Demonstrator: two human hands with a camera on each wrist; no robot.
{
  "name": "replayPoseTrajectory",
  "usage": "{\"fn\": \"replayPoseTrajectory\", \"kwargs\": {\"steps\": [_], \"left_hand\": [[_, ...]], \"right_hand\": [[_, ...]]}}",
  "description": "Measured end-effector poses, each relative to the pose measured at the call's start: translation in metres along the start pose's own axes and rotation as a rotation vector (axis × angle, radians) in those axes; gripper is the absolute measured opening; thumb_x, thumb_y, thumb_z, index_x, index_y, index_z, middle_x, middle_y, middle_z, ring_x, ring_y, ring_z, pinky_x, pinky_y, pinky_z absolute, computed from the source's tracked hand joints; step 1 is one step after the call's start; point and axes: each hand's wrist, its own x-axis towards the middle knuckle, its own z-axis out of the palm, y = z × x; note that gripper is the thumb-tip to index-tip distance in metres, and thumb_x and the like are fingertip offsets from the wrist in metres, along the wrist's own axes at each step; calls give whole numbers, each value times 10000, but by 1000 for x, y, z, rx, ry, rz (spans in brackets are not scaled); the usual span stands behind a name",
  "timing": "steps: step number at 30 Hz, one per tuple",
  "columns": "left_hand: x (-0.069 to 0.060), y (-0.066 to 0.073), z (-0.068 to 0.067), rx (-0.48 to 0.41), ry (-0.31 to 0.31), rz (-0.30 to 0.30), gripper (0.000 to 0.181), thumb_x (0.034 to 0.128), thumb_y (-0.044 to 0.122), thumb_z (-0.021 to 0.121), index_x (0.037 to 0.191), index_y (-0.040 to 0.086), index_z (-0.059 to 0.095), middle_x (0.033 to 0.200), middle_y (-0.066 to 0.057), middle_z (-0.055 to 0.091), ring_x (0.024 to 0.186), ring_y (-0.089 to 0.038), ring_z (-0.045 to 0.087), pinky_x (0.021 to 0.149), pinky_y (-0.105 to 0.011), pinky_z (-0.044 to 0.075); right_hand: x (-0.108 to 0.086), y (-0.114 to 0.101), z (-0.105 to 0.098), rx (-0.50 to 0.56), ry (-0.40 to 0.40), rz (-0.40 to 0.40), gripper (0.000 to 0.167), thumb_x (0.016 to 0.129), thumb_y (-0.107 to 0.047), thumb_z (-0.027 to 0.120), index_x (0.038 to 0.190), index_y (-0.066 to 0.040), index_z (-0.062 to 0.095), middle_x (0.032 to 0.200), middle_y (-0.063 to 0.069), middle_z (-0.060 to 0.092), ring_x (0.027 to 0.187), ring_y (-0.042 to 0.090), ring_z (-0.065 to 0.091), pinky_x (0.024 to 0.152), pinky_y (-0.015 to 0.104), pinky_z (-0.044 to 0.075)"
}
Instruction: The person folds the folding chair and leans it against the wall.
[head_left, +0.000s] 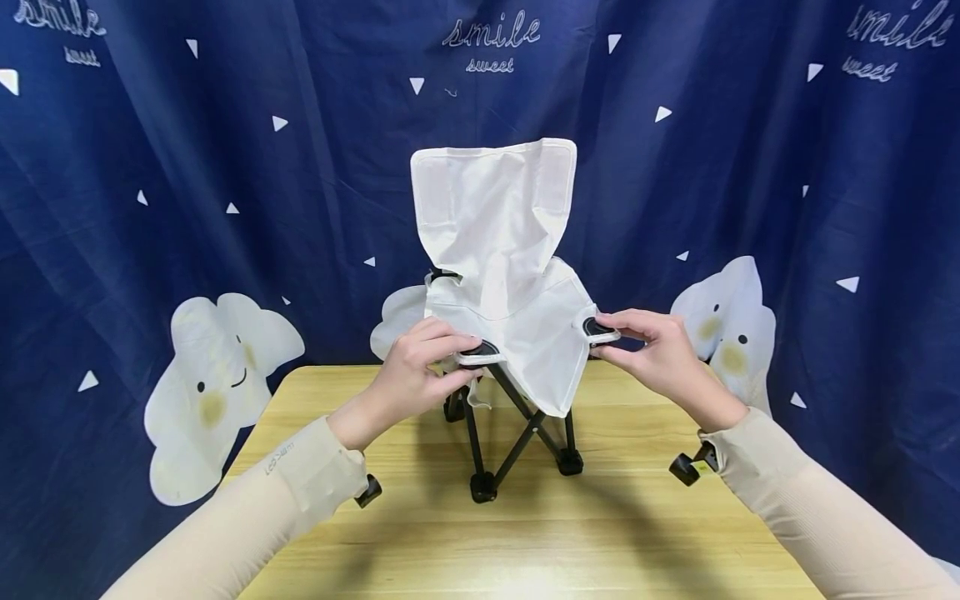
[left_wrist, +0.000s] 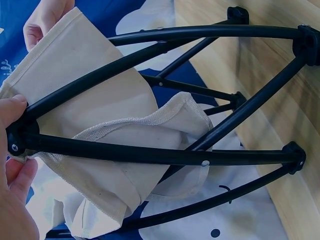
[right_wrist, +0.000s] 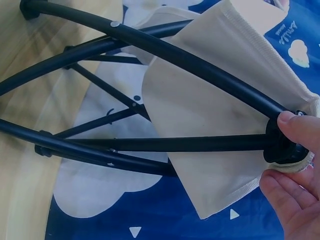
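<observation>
Folding chair (head_left: pixel 495 292), one, white cloth on a black frame; stands on its feet on the table, toward the far edge, between the two hands.

White cloth (head_left: pixel 497 187): back panel raised, creased down the middle; seat portion slanting, one corner drooping in front of the legs.

Black frame (head_left: pixel 534 423): crossed tubes, dark fittings at the feet; in both wrist views tubes converge at a dark joint at each held corner.

Left corner (head_left: pixel 482 358): white-edged loop over a black end piece; held by the left hand (head_left: pixel 423 367), thumb and fingers clamped on it from opposite sides.

Right corner (head_left: pixel 600 331): same make; pinched by the right hand (head_left: pixel 656 350), fingers and thumb closed about the joint and cloth edge.

Sleeves (head_left: pixel 277 483), pale, on both forearms; a dark device (head_left: pixel 368 492) shows at each cuff.

Table (head_left: pixel 600 542): light wood grain, beneath the chair.

Curtain (head_left: pixel 337 167): dark blue, behind; white triangles, pale clouds (head_left: pixel 217 400), lettering "smile sweet".
</observation>
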Motion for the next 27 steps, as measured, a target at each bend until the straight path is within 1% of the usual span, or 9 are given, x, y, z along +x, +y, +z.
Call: {"fn": "replayPoseTrajectory", "kwargs": {"steps": [5, 15, 22, 27], "left_hand": [[1, 0, -1, 2, 1, 4, 320, 769, 47, 951, 1068, 51, 837, 978, -75, 792, 897, -246, 694, 796, -403, 570], [5, 0, 0, 1, 17, 32, 342, 738, 7, 951, 1057, 45, 834, 979, -81, 795, 891, -252, 695, 781, -405, 565], [6, 0, 0, 3, 15, 34, 326, 755, 13, 942, 1060, 51, 833, 971, -72, 789, 885, -257, 686, 775, -408, 564], [9, 2, -1, 1, 10, 34, 334, 758, 22, 950, 1070, 51, 831, 974, -74, 786, 894, -260, 685, 784, -407, 573]], "right_hand": [[1, -1, 2, -8, 4, -10, 458, 658, 292, 871, 1077, 122, 798, 993, 287, 793, 1019, -147, 691, 886, 96, 577], [3, -2, 4, -8, 4, -13, 457, 653, 289, 876, 1071, 121, 798, 996, 287, 794, 1016, -149, 692, 879, 96, 579], [5, -4, 5, -7, 1, -15, 455, 657, 283, 880, 1075, 121, 798, 995, 283, 796, 1017, -147, 692, 879, 95, 579], [7, -4, 6, -4, -2, -18, 454, 657, 282, 880, 1073, 118, 800, 991, 283, 795, 1015, -120, 711, 880, 105, 584]]}}
